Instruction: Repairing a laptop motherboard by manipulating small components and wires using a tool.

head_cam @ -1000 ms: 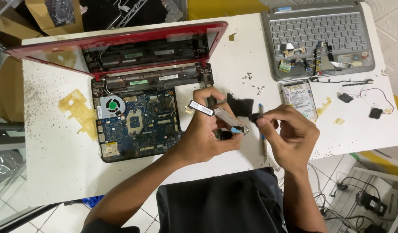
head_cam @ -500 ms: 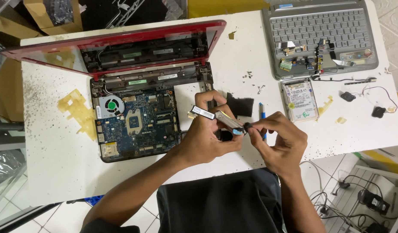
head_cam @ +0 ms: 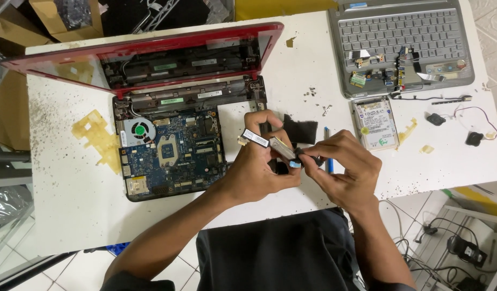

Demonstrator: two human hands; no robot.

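Left hand (head_cam: 259, 170) grips a small silver bracket with cable (head_cam: 278, 146) at desk centre | right hand (head_cam: 343, 172) pinches its 4 o'clock end | step: seemingly freeing the cable, needing fine pulling | opened red laptop (head_cam: 173, 151) at 9 o'clock, hard drive (head_cam: 375, 124) at 2 o'clock | desk (head_cam: 71, 215) edge close below wrists.

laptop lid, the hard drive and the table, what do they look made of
Laptop lid: probably plastic, glossy red; it shows a smooth sheen. Hard drive: looks like metal, a flat silvery case under a white label. Table: hard to tell, perhaps painted or laminated board; matte white, speckled with dark flecks.
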